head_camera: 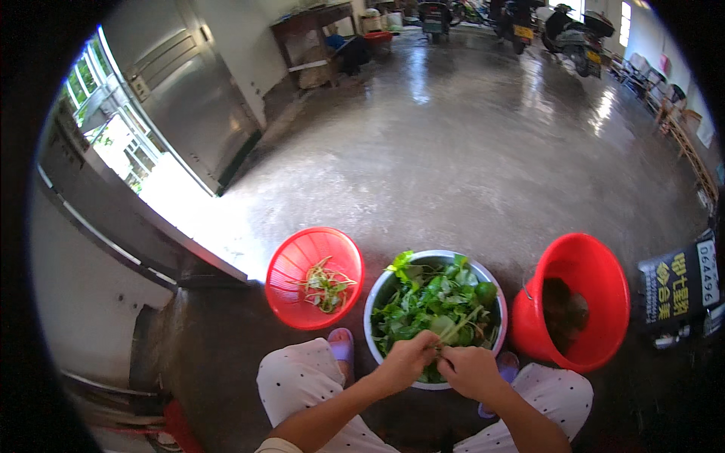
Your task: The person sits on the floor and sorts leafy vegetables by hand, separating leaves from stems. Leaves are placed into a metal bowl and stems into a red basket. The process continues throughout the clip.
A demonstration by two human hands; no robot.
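Note:
A round metal basin (371, 317) full of leafy green vegetables (419, 306) stands on the floor between my feet. Over its near side, my left hand (409, 358) and my right hand (469, 368) meet with fingertips close together. Both pinch a bunch of pale green stems (461, 327) that slants up to the right. To the left, a red plastic colander (283, 266) holds a small heap of picked stems and leaves (325, 287). A red plastic bucket (609, 294) is on the right, with something dark and indistinct at its bottom.
A black package (662, 289) bearing writing lies right of the bucket. An open metal door (187, 102) and bright doorway are at the left. Several motor scooters (583, 48) and a wooden table (311, 20) stand far back. Something red (178, 427) sits at lower left.

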